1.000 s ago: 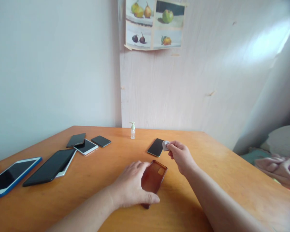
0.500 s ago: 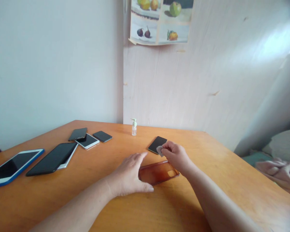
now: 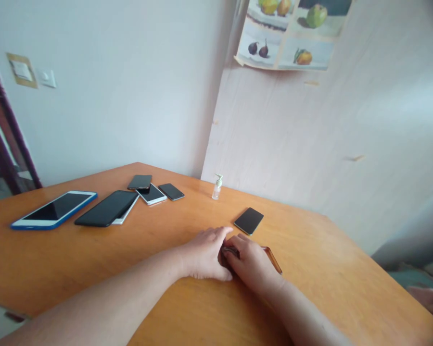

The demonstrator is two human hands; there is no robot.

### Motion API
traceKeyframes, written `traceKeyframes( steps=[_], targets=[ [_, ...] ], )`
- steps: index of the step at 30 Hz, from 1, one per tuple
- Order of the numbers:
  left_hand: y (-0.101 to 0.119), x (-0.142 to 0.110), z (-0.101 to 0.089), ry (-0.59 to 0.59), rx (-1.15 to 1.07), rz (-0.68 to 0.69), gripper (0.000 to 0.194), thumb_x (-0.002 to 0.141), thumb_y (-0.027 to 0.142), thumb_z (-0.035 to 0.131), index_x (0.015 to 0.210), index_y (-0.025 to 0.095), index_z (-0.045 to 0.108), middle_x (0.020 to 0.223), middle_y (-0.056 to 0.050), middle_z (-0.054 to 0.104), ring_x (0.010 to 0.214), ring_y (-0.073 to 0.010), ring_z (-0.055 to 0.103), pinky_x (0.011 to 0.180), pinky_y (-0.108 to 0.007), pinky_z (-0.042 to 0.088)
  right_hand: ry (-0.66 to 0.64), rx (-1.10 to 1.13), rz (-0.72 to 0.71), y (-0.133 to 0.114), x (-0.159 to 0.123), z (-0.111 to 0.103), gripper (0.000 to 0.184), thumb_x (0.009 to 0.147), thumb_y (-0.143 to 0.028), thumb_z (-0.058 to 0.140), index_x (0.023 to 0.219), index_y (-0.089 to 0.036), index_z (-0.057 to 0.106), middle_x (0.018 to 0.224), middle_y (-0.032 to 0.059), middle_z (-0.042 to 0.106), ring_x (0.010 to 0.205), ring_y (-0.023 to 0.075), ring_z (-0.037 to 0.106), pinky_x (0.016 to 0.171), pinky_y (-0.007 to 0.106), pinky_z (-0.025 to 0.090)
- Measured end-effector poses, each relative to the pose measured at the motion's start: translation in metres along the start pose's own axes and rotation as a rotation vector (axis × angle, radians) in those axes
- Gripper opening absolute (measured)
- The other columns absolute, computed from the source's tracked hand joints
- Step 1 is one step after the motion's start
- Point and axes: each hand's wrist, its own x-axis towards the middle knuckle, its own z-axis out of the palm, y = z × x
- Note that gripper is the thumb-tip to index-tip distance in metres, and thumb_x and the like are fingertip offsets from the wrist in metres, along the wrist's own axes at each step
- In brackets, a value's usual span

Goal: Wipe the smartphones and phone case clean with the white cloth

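A brown translucent phone case (image 3: 272, 260) lies on the table, mostly covered by my hands. My left hand (image 3: 209, 254) grips its left end, thumb on the near side and fingers on the far side. Over the inside of the case is my right hand (image 3: 252, 262), fingers bent and pressed down on a small crumpled wipe (image 3: 231, 250), which is largely hidden under them. Just beyond the hands, a dark phone (image 3: 249, 221) rests flat on the wood.
Several phones and tablets sit at the left, among them a blue-cased tablet (image 3: 54, 210), a black tablet (image 3: 108, 208), a white phone (image 3: 152, 194) and a dark phone (image 3: 171, 191). A small pump bottle (image 3: 217, 187) stands near the wall on the wooden table (image 3: 187, 317).
My right hand has come down and left, bringing the wipe from above the case onto its inside near my left hand. The view has tilted and turned left.
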Motion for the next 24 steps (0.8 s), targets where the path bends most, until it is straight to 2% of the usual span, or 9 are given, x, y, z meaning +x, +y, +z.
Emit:
traceKeyframes(
  steps=[4,9,16,19,24],
  targets=[
    [-0.002,0.001,0.002,0.006,-0.050,0.017,0.080,0.047,0.030,0.081,0.123,0.026,0.055,0.106,-0.007,0.065,0.102,-0.0334,0.061,0.082,-0.037,0.047,-0.018,-0.203,0.086,0.007,0.003,-0.009,0.009,0.082,-0.021,0.053,0.085,-0.021,0.062,0.088,0.0059,0.065,0.080,0.0184,0.058,0.067,0.028,0.034],
    [-0.003,0.003,0.001,-0.050,-0.011,-0.021,0.084,0.048,0.033,0.081,0.126,0.025,0.052,0.114,-0.009,0.063,0.106,-0.0348,0.059,0.085,-0.038,0.046,-0.051,-0.432,0.297,0.031,0.002,-0.030,0.007,0.080,-0.022,0.053,0.078,-0.020,0.059,0.080,0.0072,0.066,0.073,0.0191,0.057,0.060,0.029,0.028],
    [-0.004,0.005,0.000,-0.150,0.084,-0.027,0.086,0.053,0.042,0.078,0.130,0.023,0.045,0.120,-0.009,0.060,0.110,-0.0317,0.057,0.091,-0.039,0.047,-0.125,-0.604,0.583,0.050,-0.004,-0.064,0.014,0.080,-0.025,0.049,0.080,-0.020,0.062,0.085,0.0085,0.068,0.074,0.0210,0.059,0.056,0.028,0.025],
    [-0.005,0.004,0.001,-0.158,0.097,-0.044,0.091,0.054,0.046,0.077,0.135,0.024,0.042,0.128,-0.010,0.057,0.119,-0.0334,0.053,0.094,-0.039,0.047,-0.110,-0.587,0.539,0.052,-0.003,-0.061,0.012,0.079,-0.024,0.049,0.078,-0.020,0.061,0.083,0.0076,0.068,0.073,0.0203,0.058,0.056,0.028,0.026],
    [-0.003,0.004,0.000,-0.154,0.123,-0.019,0.094,0.054,0.047,0.079,0.136,0.023,0.040,0.132,-0.011,0.055,0.122,-0.0343,0.052,0.096,-0.040,0.046,-0.037,-0.372,0.282,0.038,0.000,-0.029,0.007,0.078,-0.019,0.052,0.074,-0.019,0.058,0.074,0.0038,0.064,0.071,0.0165,0.056,0.061,0.026,0.032]
  ],
)
